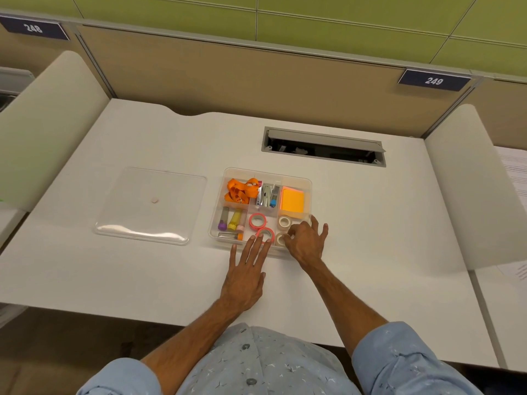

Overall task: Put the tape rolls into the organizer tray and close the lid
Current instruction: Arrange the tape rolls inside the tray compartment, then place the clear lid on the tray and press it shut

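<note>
A clear organizer tray [296, 178] sits mid-desk with its lid off. In its front compartments lie two pink tape rolls [257, 220] [265, 234] and two white tape rolls [285, 221] [280, 239]. My left hand [247, 270] lies flat on the desk, fingers spread, with its fingertips at the near pink roll. My right hand [306, 242] hovers over the tray's front right corner, fingers apart, thumb and forefinger touching the near white roll. The clear lid [151, 205] lies flat on the desk left of the tray.
The tray also holds an orange lanyard [242, 189], metal clips [267, 195], orange sticky notes [293, 201] and small tubes [231, 220]. An open cable slot [323, 146] is cut in the desk behind. Side dividers [42, 129] flank the desk; papers [513, 172] lie at right.
</note>
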`<state>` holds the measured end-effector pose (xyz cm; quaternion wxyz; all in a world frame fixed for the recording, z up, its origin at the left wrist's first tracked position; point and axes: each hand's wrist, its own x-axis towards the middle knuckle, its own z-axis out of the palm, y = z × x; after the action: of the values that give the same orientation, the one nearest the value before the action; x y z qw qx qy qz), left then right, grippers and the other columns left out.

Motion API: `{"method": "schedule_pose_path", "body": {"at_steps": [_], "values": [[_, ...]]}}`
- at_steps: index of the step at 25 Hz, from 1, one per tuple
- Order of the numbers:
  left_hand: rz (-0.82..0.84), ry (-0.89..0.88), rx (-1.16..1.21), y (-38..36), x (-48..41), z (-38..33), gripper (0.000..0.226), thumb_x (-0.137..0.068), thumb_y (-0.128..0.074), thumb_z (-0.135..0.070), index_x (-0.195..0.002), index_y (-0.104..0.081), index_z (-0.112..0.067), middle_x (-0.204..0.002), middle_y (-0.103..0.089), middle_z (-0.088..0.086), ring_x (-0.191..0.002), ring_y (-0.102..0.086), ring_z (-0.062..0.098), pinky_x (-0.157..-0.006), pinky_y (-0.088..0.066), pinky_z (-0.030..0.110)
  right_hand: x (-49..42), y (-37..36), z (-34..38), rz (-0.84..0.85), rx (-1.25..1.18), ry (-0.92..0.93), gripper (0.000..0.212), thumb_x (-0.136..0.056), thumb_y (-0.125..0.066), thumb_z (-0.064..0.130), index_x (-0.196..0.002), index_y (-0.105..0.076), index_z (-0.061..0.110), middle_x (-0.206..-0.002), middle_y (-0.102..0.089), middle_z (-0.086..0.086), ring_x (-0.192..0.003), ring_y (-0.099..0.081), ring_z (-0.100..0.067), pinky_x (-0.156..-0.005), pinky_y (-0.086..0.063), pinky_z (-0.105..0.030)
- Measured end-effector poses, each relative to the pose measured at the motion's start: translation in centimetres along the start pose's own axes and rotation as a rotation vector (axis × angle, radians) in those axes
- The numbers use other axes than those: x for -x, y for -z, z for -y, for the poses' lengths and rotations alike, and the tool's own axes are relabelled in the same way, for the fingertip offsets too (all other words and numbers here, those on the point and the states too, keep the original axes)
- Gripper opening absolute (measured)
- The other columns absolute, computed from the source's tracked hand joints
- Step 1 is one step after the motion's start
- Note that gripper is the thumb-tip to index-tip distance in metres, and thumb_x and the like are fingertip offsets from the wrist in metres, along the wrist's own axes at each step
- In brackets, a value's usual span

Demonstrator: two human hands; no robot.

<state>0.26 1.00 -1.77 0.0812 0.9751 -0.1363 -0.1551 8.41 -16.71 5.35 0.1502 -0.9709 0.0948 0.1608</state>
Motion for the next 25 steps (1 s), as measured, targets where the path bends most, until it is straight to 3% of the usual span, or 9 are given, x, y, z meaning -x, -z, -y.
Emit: {"method": "schedule_pose_path", "body": {"at_steps": [16,19,22,25], "values": [[-0.034,-0.016,0.029,0.0,0.2,-0.5,0.084,-0.112,-0.039,-0.049,-0.171,0.015,-0.025,-0.18,0.022,0.007,-0.169,0.017,0.03,-0.137,0.003,0.062,0.6,0.1,-0.1,0.043,0.024,-0.017,0.041,-0.108,-0.05,0.045,-0.124,-0.077,0.018,-0.151,-0.062,-0.001,-0.166,-0.021,-0.024,-0.134,-0.003,-0.064],[-0.051,-0.027,0.05,0.0,0.3,-0.6,0.082,-0.112,-0.036,-0.049,-0.17,0.015,-0.024,-0.18,0.022,0.007,-0.168,0.019,0.029,-0.137,0.002,0.062,0.9,0.0,0.2,-0.052,-0.015,-0.054,0.038,-0.108,-0.049,0.042,-0.12,-0.077,0.019,-0.143,-0.068,0.0,-0.164,-0.028,-0.024,-0.133,-0.005,-0.065],[-0.086,-0.043,0.078,0.5,0.3,0.0,0.079,-0.113,-0.034,-0.051,-0.171,0.012,-0.024,-0.181,0.018,0.005,-0.169,0.016,0.027,-0.137,0.002,0.062,1.0,0.1,0.6,-0.264,-0.076,-0.055,0.034,-0.107,-0.051,0.041,-0.121,-0.076,0.022,-0.139,-0.071,0.002,-0.153,-0.045,-0.02,-0.132,-0.019,-0.054],[-0.161,0.002,0.132,1.6,0.6,2.3,0.073,-0.115,-0.032,-0.047,-0.171,0.006,-0.021,-0.182,0.012,0.006,-0.17,0.01,0.025,-0.138,0.0,0.059,0.5,0.0,2.3,-0.375,-0.136,0.108,0.032,-0.106,-0.054,0.034,-0.132,-0.07,0.023,-0.145,-0.065,0.001,-0.145,-0.052,-0.019,-0.128,-0.031,-0.046]]}}
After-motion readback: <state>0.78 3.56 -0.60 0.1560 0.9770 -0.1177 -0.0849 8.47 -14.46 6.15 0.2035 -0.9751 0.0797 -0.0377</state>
